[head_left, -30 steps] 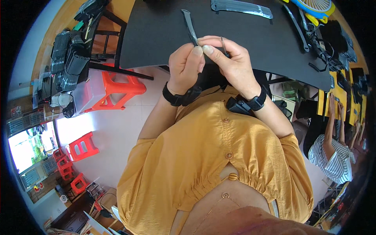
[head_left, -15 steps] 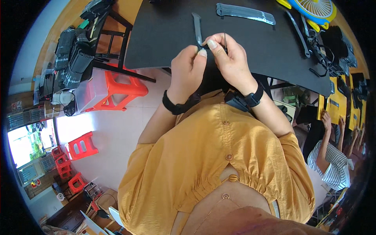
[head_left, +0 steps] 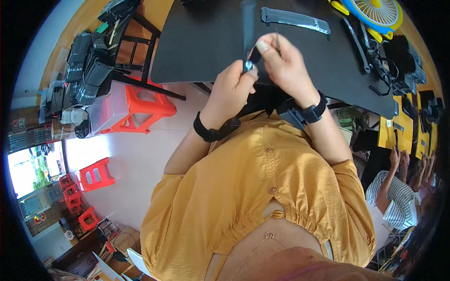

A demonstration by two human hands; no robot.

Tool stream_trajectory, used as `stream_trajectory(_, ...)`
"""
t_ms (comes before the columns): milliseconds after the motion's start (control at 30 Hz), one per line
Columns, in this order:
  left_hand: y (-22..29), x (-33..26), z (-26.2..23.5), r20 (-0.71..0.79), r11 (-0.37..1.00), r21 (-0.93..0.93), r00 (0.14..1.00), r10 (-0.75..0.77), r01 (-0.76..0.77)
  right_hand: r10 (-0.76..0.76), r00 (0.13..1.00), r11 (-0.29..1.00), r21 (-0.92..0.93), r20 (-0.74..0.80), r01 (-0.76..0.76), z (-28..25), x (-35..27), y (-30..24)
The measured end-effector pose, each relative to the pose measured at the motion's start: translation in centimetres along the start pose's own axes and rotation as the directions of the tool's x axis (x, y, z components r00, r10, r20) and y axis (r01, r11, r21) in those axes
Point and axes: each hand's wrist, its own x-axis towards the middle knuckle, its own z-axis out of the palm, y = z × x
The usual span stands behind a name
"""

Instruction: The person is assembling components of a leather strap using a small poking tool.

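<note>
Seated at a black table (head_left: 197, 51), I hold a small dark strap-like piece (head_left: 253, 55) above the table's near edge, in the upper middle of the frame. My left hand (head_left: 233, 89) has its thumb and forefinger pinched shut on the lower end of the piece, where a small shiny bit shows between my fingertips. My right hand (head_left: 286, 70) is closed on the upper end, thumb pressed against it, with a thin dark pin-like part standing up just above my fingers; what that part is I cannot tell. Both wrists wear black bands.

Farther back on the table lies a long grey ribbed strap (head_left: 295, 19), well apart from my hands. A blue and yellow fan (head_left: 375, 11) sits at the upper right, beside a tangle of black straps (head_left: 398, 65). A red plastic stool (head_left: 140, 105) stands on the pale floor to the left of the table, and another person in a striped shirt (head_left: 391, 199) sits at the right edge.
</note>
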Motion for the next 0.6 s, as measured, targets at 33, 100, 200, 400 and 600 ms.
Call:
stream_trajectory(33,0.3,0.3,0.2,-0.035,0.984,-0.157,0.995,-0.089,0.083,0.057,0.998,0.998,0.019,0.026,-0.057,0.3,-0.3,-0.7)
stream_trajectory(100,0.0,0.5,0.1,0.006,0.97,-0.217,0.994,-0.111,0.11,0.113,0.992,0.993,0.033,0.056,-0.115,0.4,-1.0,-1.4)
stream_trajectory(200,-1.0,0.7,-0.1,0.048,0.951,-0.291,0.994,-0.094,0.104,0.058,0.993,0.974,0.211,0.104,-0.079,-0.1,-1.2,-1.7)
stream_trajectory(400,-0.6,0.7,0.3,0.045,0.974,-0.224,0.998,0.032,-0.021,-0.221,0.974,0.953,0.203,-0.04,0.225,0.6,-1.7,1.0)
stream_trajectory(600,-0.3,-1.1,-0.9,0.217,0.998,0.013,0.974,-0.058,0.056,0.124,0.937,0.876,0.479,-0.325,0.051,-6.8,2.2,-0.8)
